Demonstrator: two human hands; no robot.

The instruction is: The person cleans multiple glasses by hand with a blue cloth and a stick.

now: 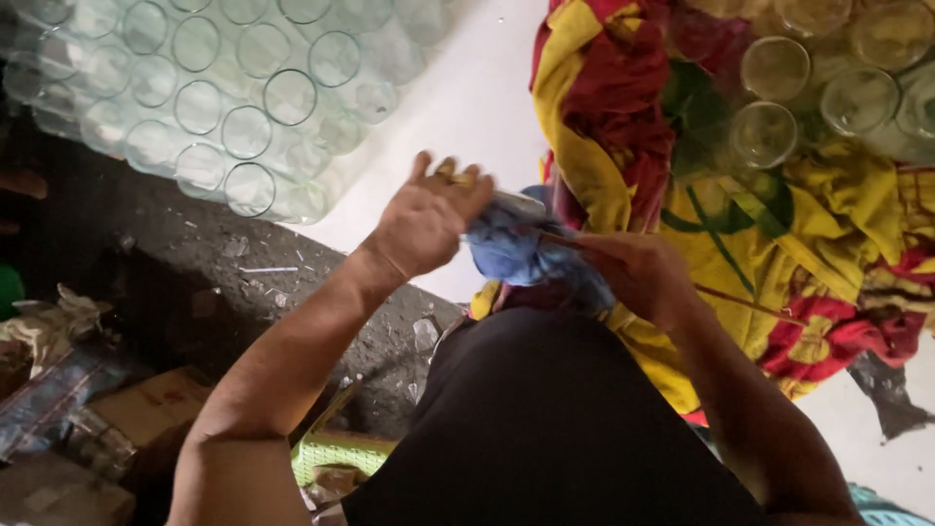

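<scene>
My left hand point(426, 219) grips a clear glass jar point(516, 205) lying sideways, its body mostly hidden by the palm and a blue cloth point(511, 248). The cloth is bunched at the jar's mouth. My right hand point(638, 273) holds a thin wooden stick point(740, 302) that pokes into the blue cloth. Both hands meet just above my lap, over the edge of a red, yellow and green patterned cloth point(838, 224).
A big block of clear glass jars point(224, 88) stands mouth-up at the top left. More jars point(808, 88) rest on the patterned cloth at the top right. Dark gritty floor point(175, 253) with scraps, cardboard point(146, 404) and a green crate point(336, 453) lies at the left.
</scene>
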